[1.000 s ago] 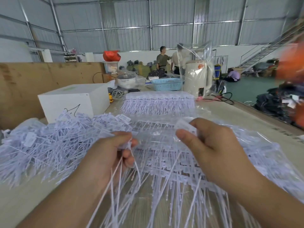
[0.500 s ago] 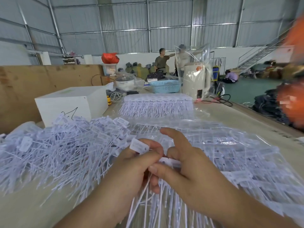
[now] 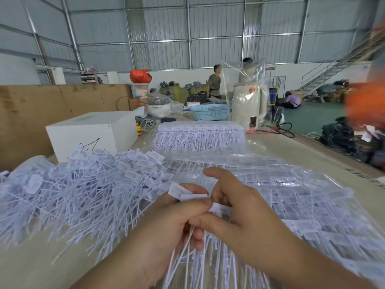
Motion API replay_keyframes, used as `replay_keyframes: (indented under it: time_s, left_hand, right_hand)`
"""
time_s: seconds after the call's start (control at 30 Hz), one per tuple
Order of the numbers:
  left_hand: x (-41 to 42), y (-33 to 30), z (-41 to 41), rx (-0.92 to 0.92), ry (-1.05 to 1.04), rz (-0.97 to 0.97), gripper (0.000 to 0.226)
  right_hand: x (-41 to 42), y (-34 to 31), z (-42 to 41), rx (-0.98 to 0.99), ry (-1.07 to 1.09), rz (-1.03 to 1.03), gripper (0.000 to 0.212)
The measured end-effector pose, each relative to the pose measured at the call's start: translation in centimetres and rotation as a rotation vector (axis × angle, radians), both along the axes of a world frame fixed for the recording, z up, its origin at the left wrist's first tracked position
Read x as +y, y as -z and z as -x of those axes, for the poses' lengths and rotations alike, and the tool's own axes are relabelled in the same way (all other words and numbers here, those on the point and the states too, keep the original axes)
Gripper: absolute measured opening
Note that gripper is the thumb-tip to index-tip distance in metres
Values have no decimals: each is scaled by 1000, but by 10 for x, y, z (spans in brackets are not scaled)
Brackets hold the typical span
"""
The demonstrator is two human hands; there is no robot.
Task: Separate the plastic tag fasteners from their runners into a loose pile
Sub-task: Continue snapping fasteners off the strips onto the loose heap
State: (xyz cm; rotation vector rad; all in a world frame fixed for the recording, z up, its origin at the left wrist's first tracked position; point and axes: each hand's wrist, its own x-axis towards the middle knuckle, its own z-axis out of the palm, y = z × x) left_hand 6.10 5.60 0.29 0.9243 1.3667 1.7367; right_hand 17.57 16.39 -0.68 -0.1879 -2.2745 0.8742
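A wide loose pile of white plastic tag fasteners (image 3: 83, 190) spreads over the left of the table. Sheets of fasteners on their runners (image 3: 291, 197) lie in clear plastic at the centre and right. My left hand (image 3: 164, 232) grips a small bunch of separated fasteners (image 3: 183, 192), their tag heads above my fingers and their tails hanging below. My right hand (image 3: 243, 213) meets it at the centre, thumb and curled fingers pinching a tag head (image 3: 218, 208), index finger raised.
Another block of fasteners on runners (image 3: 200, 136) lies farther back. A white box (image 3: 91, 132) stands at the back left, a blue basket (image 3: 208, 111) and a bagged white kettle (image 3: 248, 105) behind. Black cables (image 3: 279, 128) trail at the right. People stand in the hall beyond.
My hands, apart a second ago, have come together at the centre. My right hand brought a tag head over to the bunch in my left hand.
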Motion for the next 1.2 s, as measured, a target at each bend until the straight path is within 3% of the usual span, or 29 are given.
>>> replay_keyframes:
  time_s: [0.13, 0.23, 0.37, 0.5, 0.57, 0.7, 0.77, 0.87, 0.93, 1.03, 1.2]
  left_hand:
    - [0, -4, -1, -27, -9, -64, 22]
    - [-2, -5, 4, -12, 11, -2, 31]
    - [-5, -4, 5, 69, 98, 24, 8]
    - [-2, -3, 1, 102, 13, -54, 9]
    - [0, -4, -1, 78, -36, -89, 9]
    - [-1, -6, -9, -103, -86, -127, 22]
    - [-1, -6, -11, -198, -92, -135, 14]
    - [-2, -9, -2, -316, -151, -165, 25]
    - [-3, -9, 2, -197, -193, -143, 25]
    - [0, -2, -3, 3, -202, -90, 26]
    - [5, 12, -8, 67, -163, -9, 42]
  right_hand:
    - [8, -13, -8, -122, -142, 16, 21]
    - [15, -14, -14, -257, -153, 8, 32]
    - [14, -16, -15, -348, -167, -30, 47]
    - [9, -19, -15, -275, -47, -107, 40]
    - [2, -19, -13, -228, 58, -163, 47]
    - [-12, -16, -10, -75, 171, -168, 56]
    - [-15, -14, -9, 3, 200, -192, 49]
    - [-6, -17, -11, 178, 274, -103, 43]
    - [1, -19, -16, 156, 226, -64, 38]
    - [1, -15, -15, -82, 50, -135, 29]
    - [0, -12, -11, -235, -20, -126, 59]
